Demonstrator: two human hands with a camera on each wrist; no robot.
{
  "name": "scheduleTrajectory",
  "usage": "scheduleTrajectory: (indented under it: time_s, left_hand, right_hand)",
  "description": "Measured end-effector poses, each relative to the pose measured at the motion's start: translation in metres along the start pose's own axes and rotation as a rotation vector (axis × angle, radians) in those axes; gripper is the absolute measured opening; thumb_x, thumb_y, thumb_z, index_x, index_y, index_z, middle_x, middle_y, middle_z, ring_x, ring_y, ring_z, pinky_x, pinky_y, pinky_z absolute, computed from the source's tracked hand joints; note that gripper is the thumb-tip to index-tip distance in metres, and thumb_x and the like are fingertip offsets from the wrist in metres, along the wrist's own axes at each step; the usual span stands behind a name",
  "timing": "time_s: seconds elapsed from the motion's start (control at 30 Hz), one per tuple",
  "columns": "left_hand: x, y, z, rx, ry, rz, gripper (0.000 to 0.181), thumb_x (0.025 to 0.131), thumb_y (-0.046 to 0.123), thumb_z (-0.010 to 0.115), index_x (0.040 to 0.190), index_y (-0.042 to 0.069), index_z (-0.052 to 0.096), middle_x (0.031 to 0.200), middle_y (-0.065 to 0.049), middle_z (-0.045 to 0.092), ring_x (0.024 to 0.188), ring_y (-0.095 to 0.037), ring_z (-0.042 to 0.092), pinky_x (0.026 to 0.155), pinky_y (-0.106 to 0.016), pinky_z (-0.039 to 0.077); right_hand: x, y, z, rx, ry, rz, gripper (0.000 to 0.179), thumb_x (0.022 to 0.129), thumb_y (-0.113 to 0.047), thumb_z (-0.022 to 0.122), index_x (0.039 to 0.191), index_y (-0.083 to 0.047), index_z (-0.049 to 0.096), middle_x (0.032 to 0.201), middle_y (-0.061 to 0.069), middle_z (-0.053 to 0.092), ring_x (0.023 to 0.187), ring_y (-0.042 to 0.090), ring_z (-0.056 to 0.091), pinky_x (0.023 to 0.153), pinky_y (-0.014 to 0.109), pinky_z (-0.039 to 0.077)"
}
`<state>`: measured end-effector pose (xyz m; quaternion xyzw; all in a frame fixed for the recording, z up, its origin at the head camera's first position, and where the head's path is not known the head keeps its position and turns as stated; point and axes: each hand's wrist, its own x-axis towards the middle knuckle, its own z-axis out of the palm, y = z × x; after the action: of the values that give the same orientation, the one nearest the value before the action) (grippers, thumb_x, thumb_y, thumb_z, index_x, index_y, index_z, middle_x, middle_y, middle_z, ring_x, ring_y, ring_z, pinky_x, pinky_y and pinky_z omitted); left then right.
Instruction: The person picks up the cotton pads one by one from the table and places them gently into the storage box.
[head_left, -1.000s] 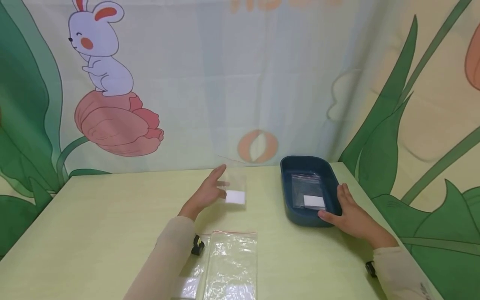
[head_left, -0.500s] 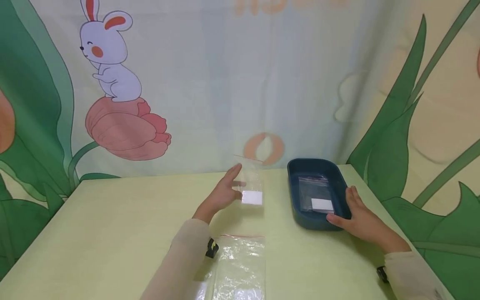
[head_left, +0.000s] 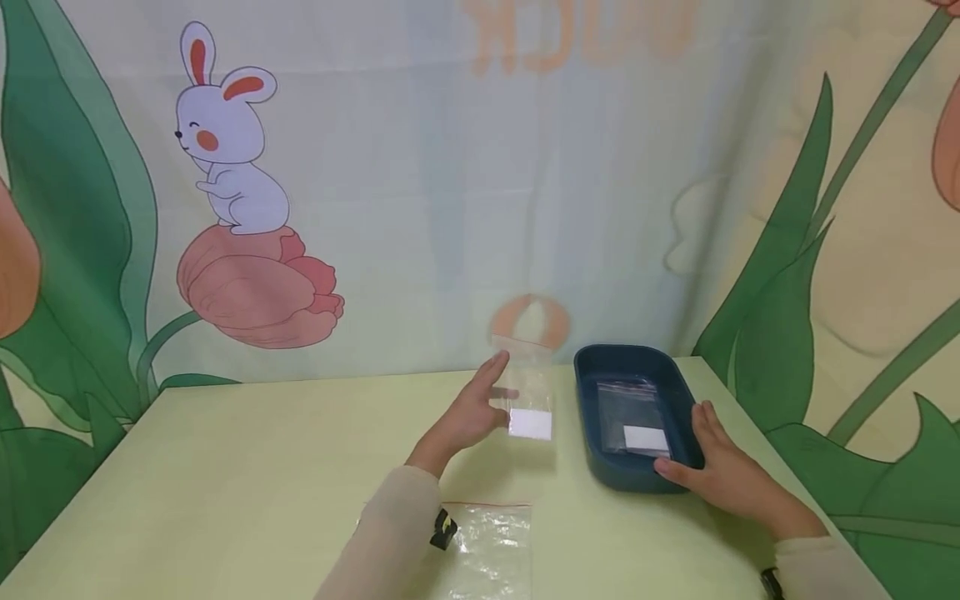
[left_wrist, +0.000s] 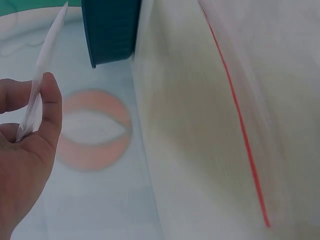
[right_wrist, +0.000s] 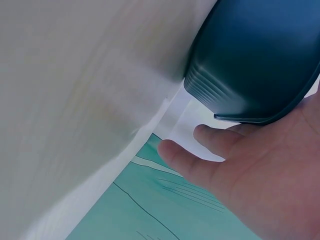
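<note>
My left hand point(head_left: 472, 417) pinches a small clear zip bag point(head_left: 531, 383) by its left side. The bag stands upright above the table, with a white panel at its lower end; in the left wrist view the bag point(left_wrist: 37, 95) appears edge-on between thumb and fingers. My right hand point(head_left: 731, 479) rests against the near right corner of a dark blue tray point(head_left: 596, 467), thumb at the near rim, fingers stretched along the outer side. Inside that tray lies another clear zip bag point(head_left: 615, 417) with a white panel.
A larger clear bag point(head_left: 491, 546) with a red zip line lies on the pale green table point(head_left: 262, 483) near the front, partly covered by my left sleeve. A printed cloth point(head_left: 390, 208) hangs behind the table. The tray stands near the table's right back edge.
My left hand has carried the small zip bag to the right, closer to the tray. The right hand stays at the tray's corner. The head view has shifted slightly.
</note>
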<state>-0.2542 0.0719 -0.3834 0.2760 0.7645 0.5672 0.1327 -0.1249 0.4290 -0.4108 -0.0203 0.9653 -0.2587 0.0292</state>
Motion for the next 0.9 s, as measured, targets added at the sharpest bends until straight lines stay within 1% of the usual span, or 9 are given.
scheduleTrajectory:
  time_s: [0.2,0.37,0.5,0.57,0.63,0.73,0.83,0.87,0.9]
  left_hand:
    - [0.003,0.007,0.013,-0.01,-0.026,0.021,0.097,0.08,-0.017,0.058,0.163,0.013,0.016,0.168,-0.004,0.01,0.126,-0.029,0.055,0.068,-0.027,0.049]
    - [0.011,0.014,0.029,-0.057,-0.035,0.002,0.097,0.08,-0.018,0.059,0.163,0.013,0.018,0.168,-0.005,0.009,0.125,-0.027,0.057,0.071,-0.028,0.05]
    - [0.019,0.016,0.042,-0.038,-0.027,-0.018,0.097,0.078,-0.016,0.061,0.162,0.012,0.022,0.168,-0.007,0.012,0.129,-0.027,0.054,0.09,-0.034,0.049]
    - [0.023,0.017,0.048,-0.02,-0.031,-0.025,0.097,0.078,-0.014,0.062,0.162,0.012,0.022,0.168,-0.006,0.013,0.138,-0.025,0.044,0.101,-0.037,0.042]
    - [0.027,0.018,0.055,-0.008,-0.035,-0.022,0.097,0.077,-0.013,0.062,0.162,0.011,0.023,0.167,-0.006,0.014,0.141,-0.025,0.04,0.106,-0.037,0.036]
    - [0.033,0.019,0.065,-0.054,-0.053,-0.031,0.096,0.077,-0.016,0.06,0.162,0.008,0.021,0.167,-0.007,0.014,0.137,-0.029,0.045,0.094,-0.033,0.046]
    - [0.038,0.02,0.074,-0.063,-0.071,-0.03,0.095,0.077,-0.018,0.057,0.161,0.004,0.019,0.166,-0.012,0.013,0.127,-0.033,0.056,0.079,-0.027,0.048]
    - [0.04,0.02,0.077,-0.06,-0.075,-0.027,0.094,0.077,-0.018,0.056,0.161,0.002,0.018,0.166,-0.013,0.013,0.124,-0.034,0.059,0.077,-0.026,0.049]
    - [0.042,0.022,0.079,-0.026,-0.073,-0.02,0.092,0.077,-0.017,0.055,0.16,0.0,0.018,0.166,-0.015,0.014,0.128,-0.033,0.055,0.083,-0.026,0.048]
  right_hand:
    - [0.0,-0.004,0.005,0.002,0.0,0.006,0.114,0.094,-0.058,0.062,0.156,0.008,-0.007,0.161,0.031,-0.015,0.137,0.062,0.022,0.099,0.073,0.031]
    - [0.0,-0.003,0.002,-0.013,-0.003,0.012,0.115,0.094,-0.059,0.061,0.156,0.008,-0.008,0.161,0.031,-0.016,0.136,0.063,0.024,0.098,0.073,0.033]
    - [0.001,-0.004,0.001,-0.021,-0.007,0.008,0.115,0.094,-0.059,0.061,0.156,0.009,-0.008,0.161,0.031,-0.016,0.136,0.063,0.025,0.098,0.072,0.034]
    - [0.001,-0.004,0.0,-0.028,-0.006,0.008,0.115,0.095,-0.059,0.06,0.155,0.009,-0.009,0.161,0.032,-0.016,0.135,0.063,0.025,0.097,0.072,0.035]
    - [0.002,-0.003,-0.001,-0.035,-0.004,0.006,0.115,0.095,-0.06,0.06,0.155,0.009,-0.009,0.16,0.031,-0.017,0.135,0.063,0.024,0.097,0.073,0.034]
    - [0.002,-0.002,0.001,-0.03,-0.008,0.002,0.115,0.095,-0.059,0.06,0.155,0.01,-0.009,0.16,0.031,-0.018,0.137,0.063,0.021,0.099,0.073,0.031]
    - [0.001,-0.003,0.002,-0.02,-0.014,0.001,0.115,0.095,-0.059,0.061,0.155,0.011,-0.008,0.16,0.03,-0.018,0.138,0.063,0.018,0.101,0.074,0.029]
    - [0.001,-0.004,0.002,-0.018,-0.014,0.0,0.114,0.095,-0.059,0.061,0.155,0.011,-0.008,0.16,0.031,-0.018,0.138,0.063,0.017,0.101,0.074,0.028]
    - [0.001,-0.005,0.002,-0.019,-0.014,0.0,0.114,0.095,-0.059,0.06,0.155,0.011,-0.008,0.16,0.031,-0.018,0.138,0.063,0.017,0.101,0.074,0.028]
